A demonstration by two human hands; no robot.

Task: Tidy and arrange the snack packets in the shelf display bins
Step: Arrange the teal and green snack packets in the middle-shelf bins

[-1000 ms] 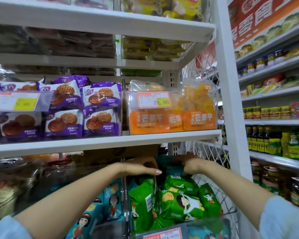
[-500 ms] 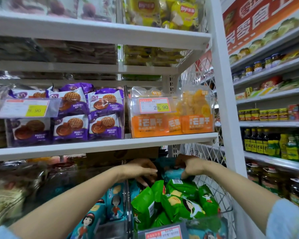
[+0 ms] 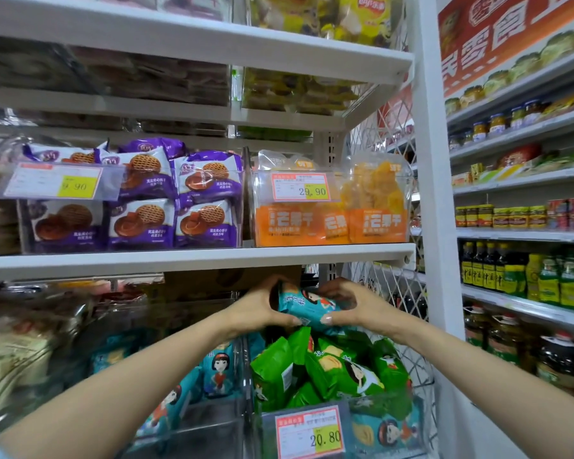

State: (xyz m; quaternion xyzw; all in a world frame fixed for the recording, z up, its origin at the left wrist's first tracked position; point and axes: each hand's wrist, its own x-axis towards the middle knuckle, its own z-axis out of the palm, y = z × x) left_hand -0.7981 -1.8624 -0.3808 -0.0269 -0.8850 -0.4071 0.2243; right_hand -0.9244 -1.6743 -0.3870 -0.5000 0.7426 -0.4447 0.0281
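A white shelving unit (image 3: 193,260) fills most of the view, its boards stacked one above another, with a white upright post (image 3: 434,180) at its right edge and a wire mesh side panel (image 3: 388,293) just inside that post. On the middle board stand two clear display bins: the left one holds purple biscuit packets (image 3: 153,207) behind a price tag reading 9.90 (image 3: 55,182), the right one holds orange dried-fruit packets (image 3: 375,207) behind a tag reading 29.90 (image 3: 300,187). Under that board, the lower clear bin (image 3: 388,429) at the right is piled with green snack packets (image 3: 332,369), and a 20.80 price tag (image 3: 309,433) sits on its front wall. The bin just left of it contains teal packets with a cartoon girl (image 3: 219,372).

Both forearms reach in from the bottom corners and meet above the green pile. Between them is one teal snack packet (image 3: 307,308), tilted, lifted clear of the green packets and just below the middle board. The left hand (image 3: 259,309) wraps the packet's left end, fingers curled over the top and thumb tip pressed to its lower edge. The right hand (image 3: 352,306) clasps the right end likewise, thumb underneath, fingers closed over the top. The two thumb tips lie near each other along the packet's lower edge.
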